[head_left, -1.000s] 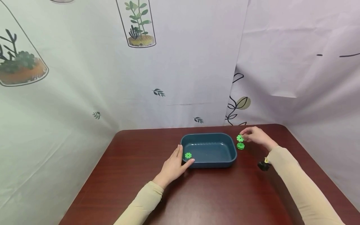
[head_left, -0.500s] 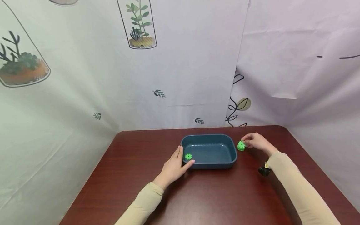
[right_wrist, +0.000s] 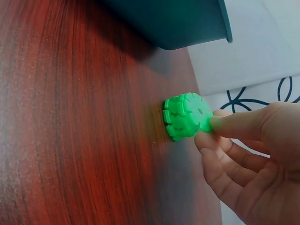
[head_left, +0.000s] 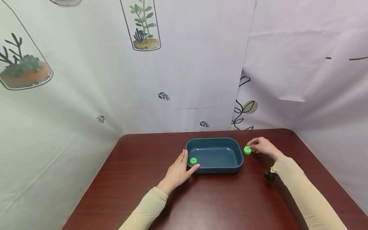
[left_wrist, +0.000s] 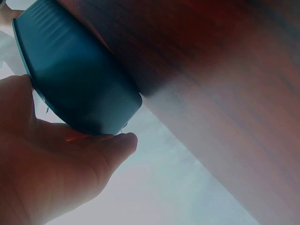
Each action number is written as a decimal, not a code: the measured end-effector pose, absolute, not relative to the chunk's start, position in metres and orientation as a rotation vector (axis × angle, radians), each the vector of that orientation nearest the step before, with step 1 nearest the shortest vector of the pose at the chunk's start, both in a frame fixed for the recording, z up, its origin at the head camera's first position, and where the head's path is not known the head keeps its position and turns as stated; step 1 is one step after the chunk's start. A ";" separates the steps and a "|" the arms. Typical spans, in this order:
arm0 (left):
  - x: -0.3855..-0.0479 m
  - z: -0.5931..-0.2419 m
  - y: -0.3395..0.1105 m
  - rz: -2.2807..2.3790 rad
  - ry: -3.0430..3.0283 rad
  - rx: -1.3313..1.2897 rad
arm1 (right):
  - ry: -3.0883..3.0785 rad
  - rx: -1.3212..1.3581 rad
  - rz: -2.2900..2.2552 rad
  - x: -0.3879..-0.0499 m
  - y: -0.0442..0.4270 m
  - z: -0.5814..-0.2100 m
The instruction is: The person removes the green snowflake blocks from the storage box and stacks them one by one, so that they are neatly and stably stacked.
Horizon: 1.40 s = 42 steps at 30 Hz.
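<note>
A dark teal rectangular tub [head_left: 214, 157] stands on the table, holding one green slotted plastic disc [head_left: 193, 160] in its near-left corner. My left hand [head_left: 176, 171] rests against the tub's left end, fingers straight along the rim and thumb stretched over the front edge. The left wrist view shows that hand [left_wrist: 56, 164] from below, against the tub's outer corner. Right of the tub is a small stack of matching green discs [right_wrist: 174, 123]. My right hand [head_left: 264, 147] pinches the top disc [right_wrist: 200, 111] between thumb and index finger, and this disc sits on the stack.
The dark red wooden table [head_left: 224, 201] has rounded back corners. A white cloth [head_left: 195, 64] printed with plants hangs behind and along both sides. A small black object [head_left: 270, 175] shows beneath my right wrist, beside the sleeve.
My right hand has come down with the pinched disc, from just above the stack onto it. My left hand and the tub have stayed in place.
</note>
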<state>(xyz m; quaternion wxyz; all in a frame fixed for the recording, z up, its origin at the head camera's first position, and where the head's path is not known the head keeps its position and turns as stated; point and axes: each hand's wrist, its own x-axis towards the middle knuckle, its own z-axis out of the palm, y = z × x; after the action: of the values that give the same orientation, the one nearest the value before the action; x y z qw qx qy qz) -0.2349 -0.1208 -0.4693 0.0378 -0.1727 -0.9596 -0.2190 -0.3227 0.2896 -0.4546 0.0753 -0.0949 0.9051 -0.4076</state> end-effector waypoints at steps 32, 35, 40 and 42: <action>-0.238 -0.472 -0.121 -0.664 -2.969 -0.515 | 2.822 -0.374 -0.949 -0.316 0.280 -0.467; -0.236 -0.471 -0.121 -0.673 -2.973 -0.514 | 2.845 -0.364 -0.919 -0.316 0.277 -0.467; -0.236 -0.470 -0.121 -0.687 -2.974 -0.522 | 2.876 -0.345 -0.899 -0.316 0.276 -0.467; -0.236 -0.470 -0.122 -0.687 -2.973 -0.520 | 2.882 -0.352 -0.894 -0.316 0.275 -0.467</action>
<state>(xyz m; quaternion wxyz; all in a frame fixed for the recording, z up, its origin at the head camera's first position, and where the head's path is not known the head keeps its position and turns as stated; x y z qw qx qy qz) -0.2362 -0.1215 -0.4698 0.0231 -0.1680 -0.9602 -0.2218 -0.3164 0.2750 -0.4671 0.0516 -0.1159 0.9474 -0.2938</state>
